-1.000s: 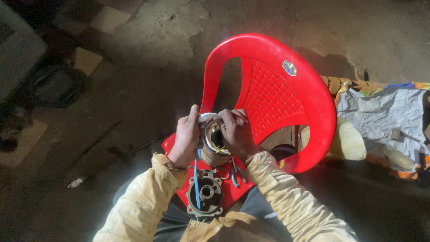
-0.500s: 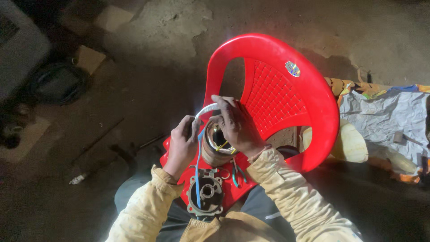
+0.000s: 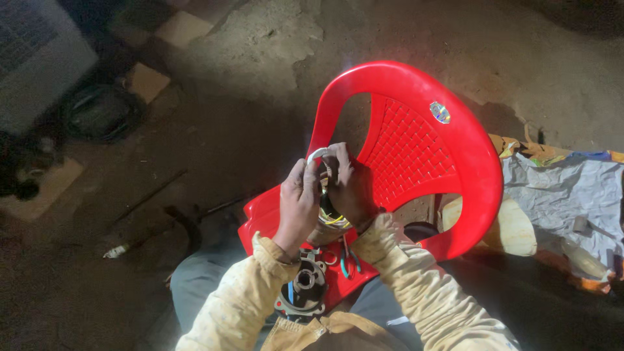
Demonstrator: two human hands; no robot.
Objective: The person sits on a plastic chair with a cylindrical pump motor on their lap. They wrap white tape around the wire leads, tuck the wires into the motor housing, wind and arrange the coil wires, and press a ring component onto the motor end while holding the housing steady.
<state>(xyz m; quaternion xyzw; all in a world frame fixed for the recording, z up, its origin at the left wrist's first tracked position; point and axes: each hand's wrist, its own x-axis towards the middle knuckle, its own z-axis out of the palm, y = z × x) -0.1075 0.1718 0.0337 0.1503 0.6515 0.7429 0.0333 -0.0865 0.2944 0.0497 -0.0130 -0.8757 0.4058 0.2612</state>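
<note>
Over red chair [image 3: 416,149] seat edge, left hand [image 3: 298,203] and right hand [image 3: 351,188] grip closed on motor stator [image 3: 327,211], bare floor [image 3: 260,78] around

— What lies on the dirt floor [image 3: 260,78] around the work?

— A red plastic chair with a lattice-patterned back [image 3: 416,149] stands in the middle, a small round sticker near its top edge. On its seat sits a dark metal housing with a round bore [image 3: 302,289], with small blue-handled pliers [image 3: 348,257] just beside it.

— And to the sides?

— At the right, a crumpled grey sheet [image 3: 559,195] rests over an orange patterned cloth [image 3: 520,148]. At the far left stands a pale grey boxy appliance with a grille [image 3: 36,58]; near it lies a dark coiled hose or cable [image 3: 101,110]. A flat tan cardboard piece [image 3: 148,81] lies just beyond that coil.
</note>
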